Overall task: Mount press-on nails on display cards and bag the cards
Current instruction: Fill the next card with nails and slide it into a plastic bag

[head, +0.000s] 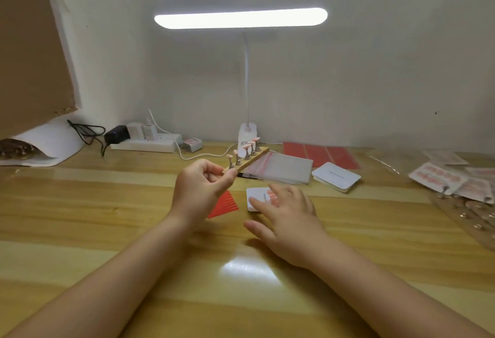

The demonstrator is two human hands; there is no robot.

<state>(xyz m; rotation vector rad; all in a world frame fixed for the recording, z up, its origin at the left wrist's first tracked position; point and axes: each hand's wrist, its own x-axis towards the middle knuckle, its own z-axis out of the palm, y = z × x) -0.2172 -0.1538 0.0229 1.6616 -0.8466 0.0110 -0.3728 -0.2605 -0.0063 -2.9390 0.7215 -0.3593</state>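
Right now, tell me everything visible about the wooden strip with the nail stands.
The wooden strip is a narrow, pale bar held off the table, tilted so its far end rises toward the lamp base. The left hand pinches its near end between thumb and fingers. Five small metal stands sit in a row along its top, each carrying a pinkish press-on nail. Nothing else touches it; clear bags lie behind and below it.
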